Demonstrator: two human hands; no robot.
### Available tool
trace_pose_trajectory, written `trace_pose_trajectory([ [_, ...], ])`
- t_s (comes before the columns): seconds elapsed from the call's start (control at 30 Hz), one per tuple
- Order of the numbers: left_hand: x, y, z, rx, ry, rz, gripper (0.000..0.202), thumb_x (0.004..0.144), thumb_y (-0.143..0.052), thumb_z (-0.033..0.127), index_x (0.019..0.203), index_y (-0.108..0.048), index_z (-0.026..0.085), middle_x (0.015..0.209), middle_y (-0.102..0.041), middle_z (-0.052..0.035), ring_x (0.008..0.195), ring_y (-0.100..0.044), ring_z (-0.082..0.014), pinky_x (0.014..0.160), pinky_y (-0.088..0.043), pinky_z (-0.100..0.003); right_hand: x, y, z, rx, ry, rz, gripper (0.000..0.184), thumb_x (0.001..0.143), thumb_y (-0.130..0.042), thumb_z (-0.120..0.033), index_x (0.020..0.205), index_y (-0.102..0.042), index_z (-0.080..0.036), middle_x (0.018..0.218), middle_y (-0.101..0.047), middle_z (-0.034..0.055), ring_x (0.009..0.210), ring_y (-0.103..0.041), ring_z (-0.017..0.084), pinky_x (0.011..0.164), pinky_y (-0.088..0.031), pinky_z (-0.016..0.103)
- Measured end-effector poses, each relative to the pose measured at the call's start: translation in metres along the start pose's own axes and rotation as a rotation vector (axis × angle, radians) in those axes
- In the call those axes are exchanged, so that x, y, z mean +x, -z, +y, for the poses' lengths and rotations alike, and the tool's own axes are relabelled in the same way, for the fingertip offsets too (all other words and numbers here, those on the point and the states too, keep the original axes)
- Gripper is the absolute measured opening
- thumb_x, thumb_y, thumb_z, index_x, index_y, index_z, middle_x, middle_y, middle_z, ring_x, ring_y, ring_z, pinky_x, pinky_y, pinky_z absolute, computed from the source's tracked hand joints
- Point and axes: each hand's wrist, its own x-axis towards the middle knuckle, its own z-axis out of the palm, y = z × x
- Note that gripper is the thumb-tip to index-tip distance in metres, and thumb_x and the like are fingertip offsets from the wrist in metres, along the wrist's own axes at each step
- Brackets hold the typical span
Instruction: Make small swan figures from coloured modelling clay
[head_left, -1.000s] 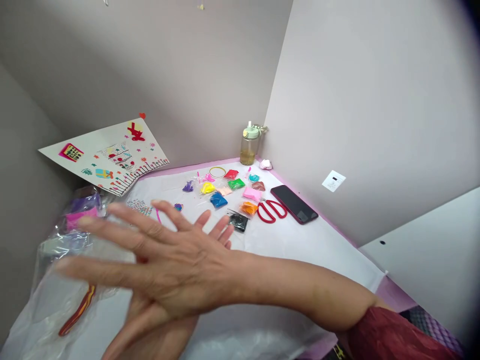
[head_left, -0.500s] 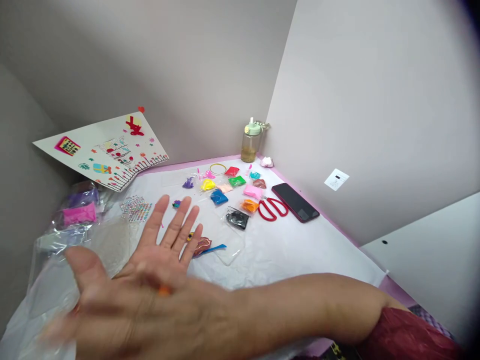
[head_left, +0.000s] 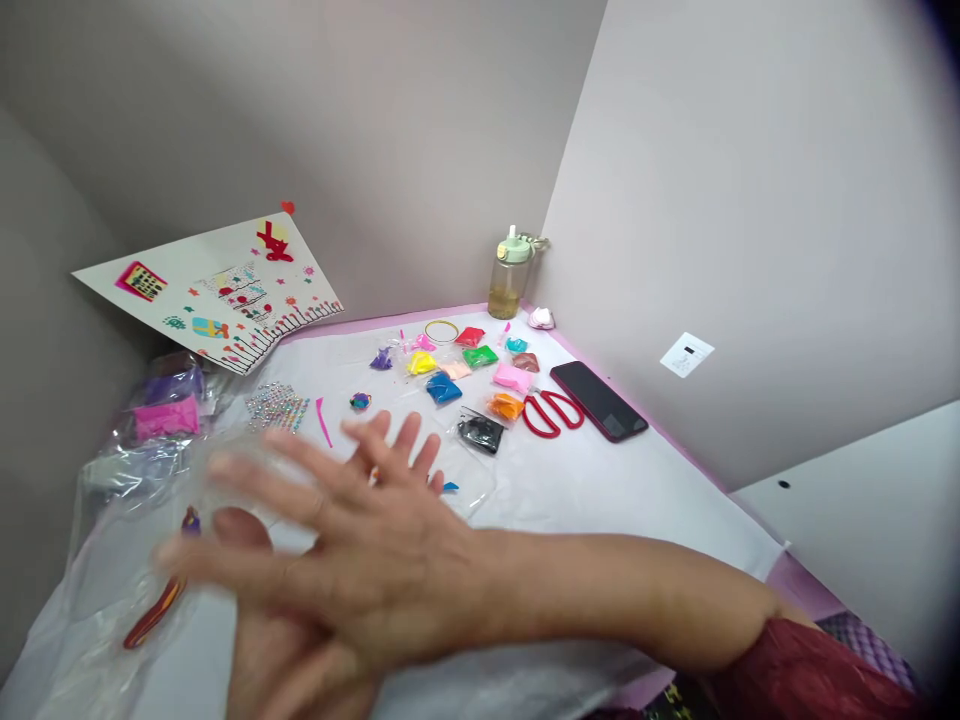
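Observation:
My right hand lies across my left hand, back upward, with fingers stretched and blurred. My left hand is palm up beneath it; its thumb and fingertips show past the right hand. Whatever lies between the palms is hidden now; a small orange lump of what looks like clay showed there earlier. Left of the hands, a twisted red, yellow and purple clay strip rests on clear plastic. Beyond the fingers are a small multicoloured clay piece, a pink strip and a blue tool's tip.
Several clay packets, including a black one and an orange one, lie mid-table. Red-handled scissors, a phone and a bottle stand right. Rhinestones, bagged pink clay and a decorated board are left.
My right hand has moved forward over my left palm, covering the orange lump. My left hand has slid back towards me, uncovering the pink strip and the twisted clay strip.

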Motion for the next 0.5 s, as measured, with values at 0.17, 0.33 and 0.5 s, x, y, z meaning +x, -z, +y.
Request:
trace_pose_trajectory([
  [0.17,-0.019,0.020,-0.009,-0.358,0.159,-0.126,0.045,0.084,-0.061,0.066,0.114,-0.075,0.035,0.139,-0.063,0.0002,0.142,-0.043,-0.0306,0.110,-0.046,-0.044,0.010,0.000,0.041,-0.098,-0.074,-0.054,0.087,0.083,-0.046,-0.080,0.149,-0.042,-0.023,0.161,-0.031,0.0114,0.153,-0.013,0.031,0.120,-0.012,0.063],
  [0.33,-0.017,0.036,-0.018,-0.209,0.236,0.008,0.033,0.071,-0.085,0.042,0.096,-0.080,0.021,0.119,-0.073,-0.0080,0.116,-0.065,-0.0278,0.096,-0.057,-0.033,-0.017,-0.001,0.054,0.130,-0.131,-0.076,0.062,0.096,-0.043,-0.063,0.135,-0.055,-0.017,0.145,-0.053,0.0135,0.141,-0.039,0.027,0.119,-0.022,0.057],
  [0.5,-0.007,0.043,-0.013,-0.063,0.176,0.092,0.052,0.072,-0.084,0.043,0.119,-0.070,0.026,0.124,-0.071,-0.0057,0.108,-0.068,-0.0206,0.088,-0.058,-0.023,-0.041,0.003,0.055,0.491,-0.110,-0.076,0.049,0.098,-0.052,-0.049,0.130,-0.057,-0.013,0.117,-0.067,0.0117,0.106,-0.062,0.016,0.092,-0.053,0.030],
])
